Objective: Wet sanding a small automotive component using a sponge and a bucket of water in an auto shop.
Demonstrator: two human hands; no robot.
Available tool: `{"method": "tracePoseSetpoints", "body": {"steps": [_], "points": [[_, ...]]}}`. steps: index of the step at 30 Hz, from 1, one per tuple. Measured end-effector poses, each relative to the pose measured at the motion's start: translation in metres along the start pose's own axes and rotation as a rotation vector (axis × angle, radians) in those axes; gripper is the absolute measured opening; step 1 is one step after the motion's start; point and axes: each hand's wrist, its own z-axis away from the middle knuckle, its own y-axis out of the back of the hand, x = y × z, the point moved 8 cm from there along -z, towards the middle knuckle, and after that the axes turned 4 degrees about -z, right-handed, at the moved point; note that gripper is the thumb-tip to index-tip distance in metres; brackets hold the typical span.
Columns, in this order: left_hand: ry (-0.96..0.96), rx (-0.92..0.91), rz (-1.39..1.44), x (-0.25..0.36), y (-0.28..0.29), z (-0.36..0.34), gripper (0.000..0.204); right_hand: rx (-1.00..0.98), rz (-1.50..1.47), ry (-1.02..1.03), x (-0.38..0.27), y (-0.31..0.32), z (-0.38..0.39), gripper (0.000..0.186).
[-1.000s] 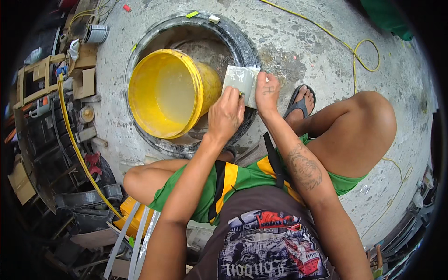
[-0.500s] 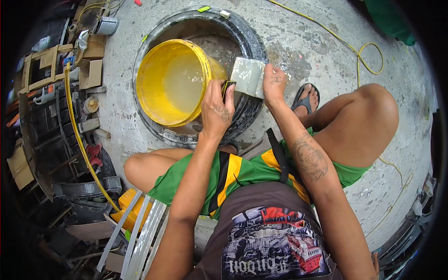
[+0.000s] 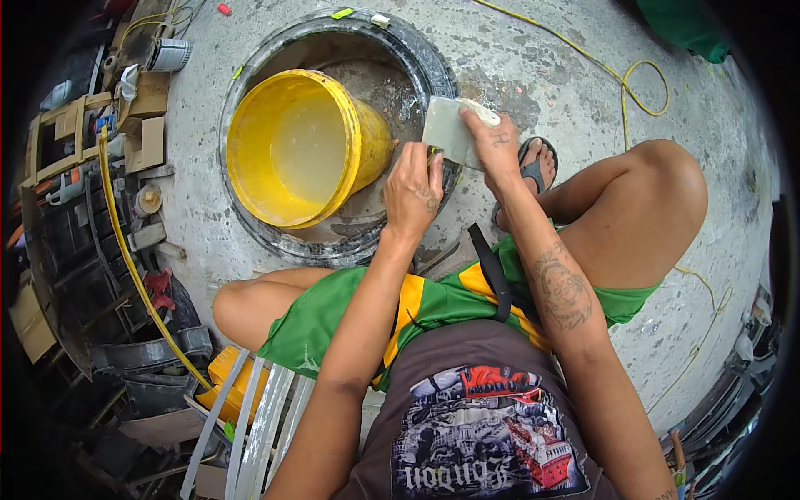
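My right hand (image 3: 500,150) is closed on the right end of a pale grey-green curved panel (image 3: 444,125), holding it up over the tyre's right rim. Along the panel's upper edge, by my fingers, shows a white patch I cannot make out. My left hand (image 3: 412,190) is closed beside the panel's lower left corner. Between its thumb and fingers a small black-and-yellow piece (image 3: 432,152) shows, mostly hidden. To the left a tilted yellow bucket (image 3: 360,150) holds cloudy water (image 3: 308,158). It rests inside a large black tyre (image 3: 237,187) lying flat.
A lime-green scrap (image 3: 342,13) and a white lump (image 3: 381,21) lie on the tyre's far rim. A yellow hose (image 3: 575,50) crosses the concrete floor at the far right. Boxes (image 3: 147,146), a tin can (image 3: 170,55) and black parts crowd the left. Metal strips (image 3: 267,425) lie near my left arm.
The panel has turned in my right hand and sits slightly farther right. My left hand has shifted right, and the black-and-yellow piece is now more hidden. The whole view has slid a little left.
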Motion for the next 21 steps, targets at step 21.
{"method": "tracePoseSetpoints", "body": {"steps": [21], "points": [[-0.032, 0.02, 0.0, -0.003, -0.025, -0.035, 0.014, 0.184, 0.076, 0.116, 0.02, 0.001, -0.009, 0.06]]}}
